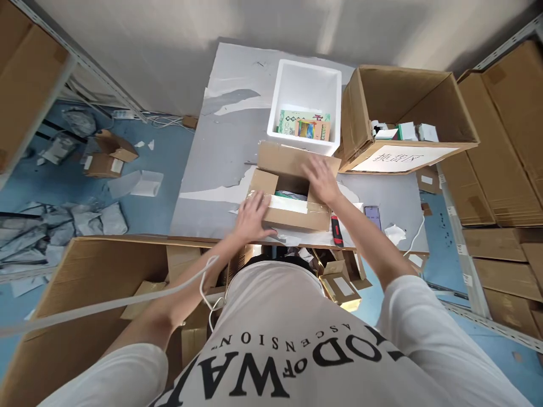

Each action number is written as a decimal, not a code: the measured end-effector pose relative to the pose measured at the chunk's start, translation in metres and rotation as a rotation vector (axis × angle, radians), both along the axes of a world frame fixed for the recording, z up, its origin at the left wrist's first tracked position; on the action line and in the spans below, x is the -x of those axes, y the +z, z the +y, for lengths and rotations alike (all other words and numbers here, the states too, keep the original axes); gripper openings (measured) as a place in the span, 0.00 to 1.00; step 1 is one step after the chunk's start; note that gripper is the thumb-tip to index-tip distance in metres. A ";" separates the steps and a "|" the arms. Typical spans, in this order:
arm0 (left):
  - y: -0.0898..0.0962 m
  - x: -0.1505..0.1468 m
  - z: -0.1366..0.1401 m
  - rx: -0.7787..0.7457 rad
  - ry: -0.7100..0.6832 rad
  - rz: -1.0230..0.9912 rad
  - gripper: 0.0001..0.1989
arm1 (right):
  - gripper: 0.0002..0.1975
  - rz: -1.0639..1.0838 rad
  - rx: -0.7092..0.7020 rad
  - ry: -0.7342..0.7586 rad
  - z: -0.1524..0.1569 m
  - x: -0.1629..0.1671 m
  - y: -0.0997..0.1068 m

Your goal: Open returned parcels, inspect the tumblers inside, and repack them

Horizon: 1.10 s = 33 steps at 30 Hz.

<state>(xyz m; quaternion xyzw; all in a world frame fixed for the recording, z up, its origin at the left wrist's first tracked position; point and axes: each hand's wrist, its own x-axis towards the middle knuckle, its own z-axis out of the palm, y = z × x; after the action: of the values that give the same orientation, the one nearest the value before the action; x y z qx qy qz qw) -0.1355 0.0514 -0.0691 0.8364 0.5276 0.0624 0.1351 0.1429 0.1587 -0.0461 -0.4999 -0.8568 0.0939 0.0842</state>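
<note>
An open cardboard carton [292,219] is resting on the tabletop [203,169], within easy reach. The left hand [252,219], fingers spread, is touching it at eight o'clock; the right hand [321,179], loosely spread, is lying over its two-o'clock side, apparently for steadiness. A utility knife [336,230] is lying at four.

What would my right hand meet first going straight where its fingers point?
Your right hand would probably meet the open carton's far flap, which its fingers overlap in view; depth leaves actual contact unclear.

The head camera looks forward, down onto the table [227,141] nearby.
</note>
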 end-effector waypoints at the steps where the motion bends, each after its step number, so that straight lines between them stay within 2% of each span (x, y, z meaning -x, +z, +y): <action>1: 0.004 0.013 0.014 0.030 -0.034 -0.007 0.65 | 0.23 -0.026 0.053 0.139 -0.010 0.003 0.005; 3: 0.009 0.040 0.046 0.113 -0.191 -0.001 0.73 | 0.29 -0.101 0.215 0.283 -0.028 0.014 0.013; 5: 0.008 0.060 0.074 0.180 -0.323 0.041 0.77 | 0.40 -0.182 0.381 0.265 -0.039 0.029 0.019; 6: 0.007 0.066 0.085 0.198 -0.377 0.056 0.77 | 0.41 -0.218 0.441 0.227 -0.042 0.037 0.021; 8: 0.002 0.071 0.098 0.206 -0.437 0.079 0.75 | 0.36 -0.265 0.490 0.158 -0.046 0.049 0.023; 12: -0.005 0.069 0.094 0.148 -0.432 0.075 0.71 | 0.27 -0.282 0.400 0.063 -0.061 0.060 0.030; 15: -0.005 0.068 0.087 0.117 -0.417 0.062 0.68 | 0.19 -0.324 0.321 0.002 -0.085 0.066 0.042; 17: -0.004 0.068 0.087 0.108 -0.374 0.066 0.67 | 0.12 -0.355 0.220 -0.011 -0.103 0.067 0.050; 19: -0.003 0.067 0.088 0.106 -0.333 0.080 0.66 | 0.13 -0.380 0.123 0.004 -0.123 0.065 0.052; 22: -0.002 0.062 0.089 0.116 -0.332 0.124 0.63 | 0.17 -0.375 0.085 0.061 -0.154 0.055 0.038; 24: 0.000 0.060 0.089 0.125 -0.359 0.162 0.63 | 0.18 -0.325 0.095 0.112 -0.174 0.046 0.018; 26: 0.004 0.062 0.092 0.145 -0.409 0.207 0.64 | 0.24 -0.261 0.126 0.182 -0.188 0.037 -0.002; 29: 0.017 0.064 0.098 0.191 -0.476 0.301 0.62 | 0.29 -0.173 0.225 0.257 -0.188 0.024 -0.014; 31: 0.027 0.057 0.098 0.188 -0.472 0.344 0.55 | 0.25 -0.090 0.292 0.249 -0.170 0.019 -0.004; 33: 0.035 0.037 0.094 0.126 -0.444 0.296 0.43 | 0.24 -0.012 0.348 0.213 -0.141 0.017 0.015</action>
<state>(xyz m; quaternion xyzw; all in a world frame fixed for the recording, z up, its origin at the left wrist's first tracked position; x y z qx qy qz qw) -0.1723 0.1451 -0.0343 0.9215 0.3481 -0.1247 0.1186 0.1259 0.0177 -0.0315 -0.4141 -0.8762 0.2459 -0.0187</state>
